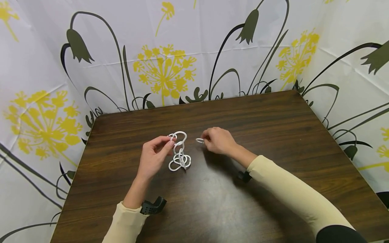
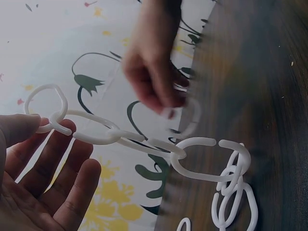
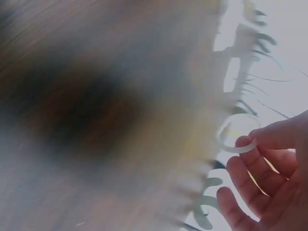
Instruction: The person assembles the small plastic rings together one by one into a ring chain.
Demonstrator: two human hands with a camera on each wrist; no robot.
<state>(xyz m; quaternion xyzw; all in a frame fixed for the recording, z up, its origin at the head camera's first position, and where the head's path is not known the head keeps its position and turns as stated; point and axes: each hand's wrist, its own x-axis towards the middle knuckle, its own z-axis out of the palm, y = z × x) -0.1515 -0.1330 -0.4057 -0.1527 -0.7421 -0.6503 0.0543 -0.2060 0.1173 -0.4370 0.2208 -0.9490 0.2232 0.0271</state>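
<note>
Between thumb and fingertips, my left hand (image 1: 154, 156) pinches the top link of a white plastic chain (image 2: 96, 130). The chain hangs down from there, and its lower links (image 1: 180, 161) lie bunched on the table. In the left wrist view, small gaps show in some of the oval links. To the right of the chain, my right hand (image 1: 219, 140) pinches a single loose white link (image 3: 239, 150) between thumb and index finger. That link is held above the table, apart from the chain. Motion blurs the right hand in the left wrist view.
Below both hands spreads a dark wood-grain table (image 1: 273, 135). A white curtain (image 1: 194, 27) with yellow and green flower prints hangs behind it and along its sides. A black wrist device (image 1: 153, 206) sits on the left forearm.
</note>
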